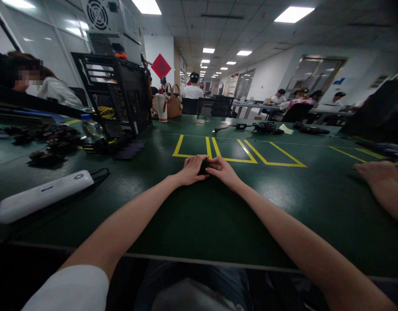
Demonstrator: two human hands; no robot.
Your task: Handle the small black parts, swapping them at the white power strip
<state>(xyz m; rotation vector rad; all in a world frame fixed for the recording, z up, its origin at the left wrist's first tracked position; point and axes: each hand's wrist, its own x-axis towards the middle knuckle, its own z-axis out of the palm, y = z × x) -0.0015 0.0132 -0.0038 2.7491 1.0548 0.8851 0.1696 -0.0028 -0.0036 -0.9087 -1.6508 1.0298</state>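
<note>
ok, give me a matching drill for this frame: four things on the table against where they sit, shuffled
Things
1. small black part
2. white power strip
3. computer case
4. white cup

Places
A. far side, next to the brown bag
B. near left, lying flat, black cable at its end
C. held between the left hand and right hand, by the yellow lines
D. back left, standing upright

Pairs: 1-C, 2-B, 3-D, 4-A
</note>
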